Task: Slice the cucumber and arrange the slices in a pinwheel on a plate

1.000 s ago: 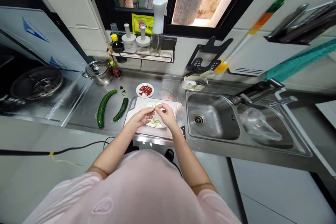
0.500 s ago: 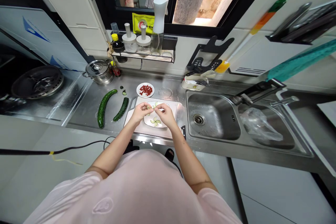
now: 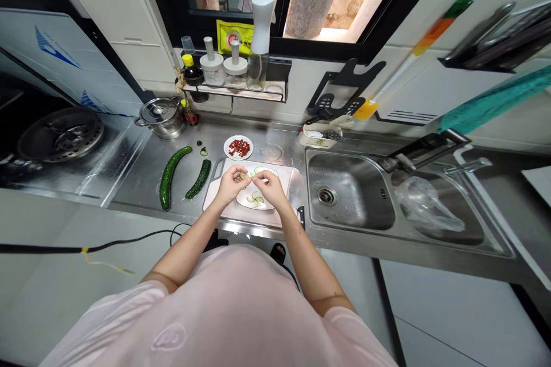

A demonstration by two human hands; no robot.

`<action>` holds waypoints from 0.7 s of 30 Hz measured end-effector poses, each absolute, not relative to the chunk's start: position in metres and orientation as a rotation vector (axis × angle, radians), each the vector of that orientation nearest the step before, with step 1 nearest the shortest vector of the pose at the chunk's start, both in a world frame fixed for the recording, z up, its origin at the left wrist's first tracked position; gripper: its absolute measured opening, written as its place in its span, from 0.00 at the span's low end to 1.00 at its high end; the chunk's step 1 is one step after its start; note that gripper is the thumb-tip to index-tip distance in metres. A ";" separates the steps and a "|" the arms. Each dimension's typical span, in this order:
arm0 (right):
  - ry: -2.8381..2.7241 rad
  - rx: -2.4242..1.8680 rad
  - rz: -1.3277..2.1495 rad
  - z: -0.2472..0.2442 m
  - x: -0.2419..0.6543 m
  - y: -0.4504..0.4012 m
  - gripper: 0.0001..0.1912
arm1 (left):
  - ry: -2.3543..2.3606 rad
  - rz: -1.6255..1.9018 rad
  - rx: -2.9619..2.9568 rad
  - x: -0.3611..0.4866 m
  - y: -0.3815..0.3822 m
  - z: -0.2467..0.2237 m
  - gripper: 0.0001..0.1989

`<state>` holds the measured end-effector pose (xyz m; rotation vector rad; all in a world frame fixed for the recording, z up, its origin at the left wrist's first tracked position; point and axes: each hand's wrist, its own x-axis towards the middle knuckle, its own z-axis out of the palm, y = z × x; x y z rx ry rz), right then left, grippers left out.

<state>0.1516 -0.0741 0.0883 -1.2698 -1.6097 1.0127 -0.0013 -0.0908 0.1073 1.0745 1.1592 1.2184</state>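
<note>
Over a white plate [image 3: 243, 204] my two hands meet, fingertips pinched close together. My left hand [image 3: 232, 183] is closed on a thin pale-green cucumber slice [image 3: 243, 176], partly covered by the fingers. My right hand [image 3: 271, 188] pinches at the same spot, seemingly on a cucumber slice too, though its fingers hide most of it. Cucumber slices [image 3: 255, 200] lie on the plate in a curved pinwheel, and more show behind my fingers. Beneath the plate is a pale cutting board [image 3: 224, 212]. A knife with a black handle [image 3: 301, 217] rests at its right edge.
Left of the board lie a long cucumber [image 3: 171, 178], a shorter cut cucumber [image 3: 198, 179] and small end pieces [image 3: 204, 151]. A dish of chopped red pieces [image 3: 239, 148] stands behind. At right is a sink [image 3: 353, 195]; a lidded pot [image 3: 161, 117] stands back left.
Hardly anything differs. Both hands keep their pinched pose over the plate, with only a slight shift of the fingers.
</note>
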 end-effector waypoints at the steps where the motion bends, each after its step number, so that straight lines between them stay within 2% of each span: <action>1: -1.613 -1.271 1.013 0.087 0.151 -0.073 0.08 | 1.160 1.221 1.081 -0.001 -0.090 0.106 0.17; 9: -1.651 -1.334 1.068 0.071 0.147 -0.058 0.08 | 1.218 1.213 1.099 -0.010 -0.078 0.082 0.18; 15: -1.729 -1.467 1.049 0.052 0.139 -0.044 0.09 | 1.411 1.214 1.106 -0.024 -0.066 0.047 0.16; 21: -1.840 -1.617 1.003 0.029 0.132 -0.034 0.09 | 1.730 0.948 1.362 -0.030 -0.060 0.016 0.09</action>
